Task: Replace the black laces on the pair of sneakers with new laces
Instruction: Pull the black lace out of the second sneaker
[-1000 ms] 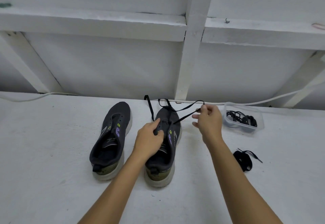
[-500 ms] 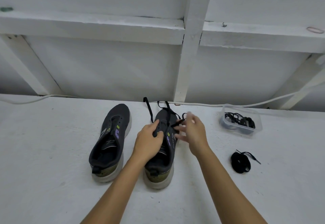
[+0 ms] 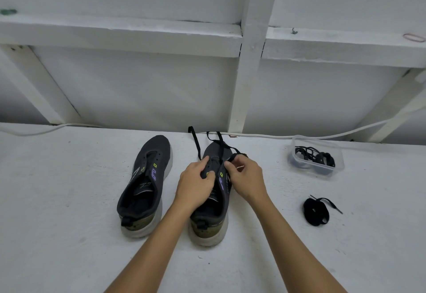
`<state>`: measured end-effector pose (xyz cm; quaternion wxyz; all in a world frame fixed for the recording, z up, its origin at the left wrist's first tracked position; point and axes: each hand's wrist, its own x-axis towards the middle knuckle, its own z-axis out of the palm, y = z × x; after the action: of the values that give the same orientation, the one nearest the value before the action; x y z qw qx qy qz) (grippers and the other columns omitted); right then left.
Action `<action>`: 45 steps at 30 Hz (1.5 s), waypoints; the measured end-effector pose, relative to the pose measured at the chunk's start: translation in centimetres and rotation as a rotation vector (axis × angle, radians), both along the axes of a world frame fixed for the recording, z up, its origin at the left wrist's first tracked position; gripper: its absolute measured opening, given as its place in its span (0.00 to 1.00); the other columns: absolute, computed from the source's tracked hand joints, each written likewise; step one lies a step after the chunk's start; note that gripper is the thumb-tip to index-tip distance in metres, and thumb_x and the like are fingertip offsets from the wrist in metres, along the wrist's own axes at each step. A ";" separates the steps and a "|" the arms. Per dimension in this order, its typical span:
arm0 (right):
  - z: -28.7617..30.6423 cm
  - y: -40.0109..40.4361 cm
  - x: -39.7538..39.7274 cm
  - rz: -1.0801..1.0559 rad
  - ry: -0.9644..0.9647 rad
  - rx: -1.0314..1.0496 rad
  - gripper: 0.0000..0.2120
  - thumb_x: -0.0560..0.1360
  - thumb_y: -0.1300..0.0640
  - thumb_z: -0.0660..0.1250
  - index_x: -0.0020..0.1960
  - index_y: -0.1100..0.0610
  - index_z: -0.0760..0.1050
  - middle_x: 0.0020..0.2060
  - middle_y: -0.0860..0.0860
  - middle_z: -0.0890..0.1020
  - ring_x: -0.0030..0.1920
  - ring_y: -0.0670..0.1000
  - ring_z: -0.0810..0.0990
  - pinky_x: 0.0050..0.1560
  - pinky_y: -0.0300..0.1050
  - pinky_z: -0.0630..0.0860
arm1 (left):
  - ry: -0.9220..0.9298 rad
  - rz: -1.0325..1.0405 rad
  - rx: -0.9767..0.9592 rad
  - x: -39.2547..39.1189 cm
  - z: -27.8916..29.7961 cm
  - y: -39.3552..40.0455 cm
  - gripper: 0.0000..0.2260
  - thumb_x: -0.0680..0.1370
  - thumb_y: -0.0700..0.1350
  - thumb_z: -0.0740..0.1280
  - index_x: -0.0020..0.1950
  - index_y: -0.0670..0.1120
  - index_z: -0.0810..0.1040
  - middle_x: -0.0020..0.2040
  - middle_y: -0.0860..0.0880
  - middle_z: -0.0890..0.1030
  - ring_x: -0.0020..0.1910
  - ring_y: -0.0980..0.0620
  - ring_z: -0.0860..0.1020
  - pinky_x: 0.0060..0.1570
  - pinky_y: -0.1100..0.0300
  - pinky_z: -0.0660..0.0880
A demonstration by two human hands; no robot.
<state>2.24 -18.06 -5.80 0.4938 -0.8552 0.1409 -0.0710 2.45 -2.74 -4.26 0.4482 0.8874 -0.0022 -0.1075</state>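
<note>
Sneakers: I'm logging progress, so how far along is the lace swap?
Done: the left sneaker has no lace. In hand: left hand holds the right sneaker; right hand pinches its black lace. Left: finishing both shoes; a coiled lace waits nearby.

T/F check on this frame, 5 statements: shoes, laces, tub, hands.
1. The left sneaker has no lace in its eyelets. True.
2. Both hands are on the left sneaker. False: the left hand and the right hand are on the right sneaker.
3. The clear tub holds black laces. True.
4. The coiled black lace lies inside the tub. False: it lies on the white surface, nearer the camera than the tub.
5. The right hand pinches the loose black lace of the right sneaker. True.
</note>
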 end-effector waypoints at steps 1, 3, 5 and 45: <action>0.0 0.0 0.3 -0.036 -0.004 0.036 0.08 0.80 0.53 0.68 0.43 0.54 0.77 0.39 0.48 0.82 0.40 0.46 0.80 0.40 0.35 0.74 | -0.001 -0.004 0.000 0.0 0.0 0.0 0.23 0.81 0.48 0.62 0.77 0.54 0.66 0.72 0.53 0.71 0.71 0.53 0.68 0.66 0.63 0.62; 0.3 -0.5 0.8 -0.247 -0.034 0.295 0.08 0.82 0.54 0.64 0.46 0.55 0.74 0.42 0.51 0.81 0.40 0.48 0.83 0.41 0.46 0.82 | 0.008 -0.017 0.002 -0.1 0.0 0.1 0.23 0.82 0.48 0.62 0.77 0.53 0.66 0.73 0.53 0.70 0.71 0.53 0.67 0.67 0.62 0.62; 1.0 -1.5 1.0 -0.477 -0.103 0.549 0.07 0.84 0.55 0.61 0.49 0.56 0.72 0.45 0.51 0.79 0.40 0.46 0.85 0.37 0.47 0.84 | 0.033 -0.023 -0.008 -0.1 -0.1 0.3 0.22 0.82 0.50 0.61 0.77 0.54 0.66 0.73 0.53 0.69 0.72 0.53 0.67 0.69 0.60 0.63; 0.2 -3.4 -0.1 -0.448 0.201 0.292 0.18 0.75 0.43 0.71 0.52 0.57 0.73 0.41 0.52 0.82 0.39 0.51 0.83 0.43 0.51 0.83 | 0.084 -0.044 -0.007 0.0 -0.4 0.1 0.25 0.82 0.50 0.59 0.79 0.55 0.61 0.75 0.54 0.64 0.72 0.53 0.66 0.67 0.59 0.63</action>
<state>2.12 -21.50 -5.56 0.5674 -0.7252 0.3833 -0.0722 2.42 -2.60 -4.69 0.4487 0.8803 -0.0033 -0.1544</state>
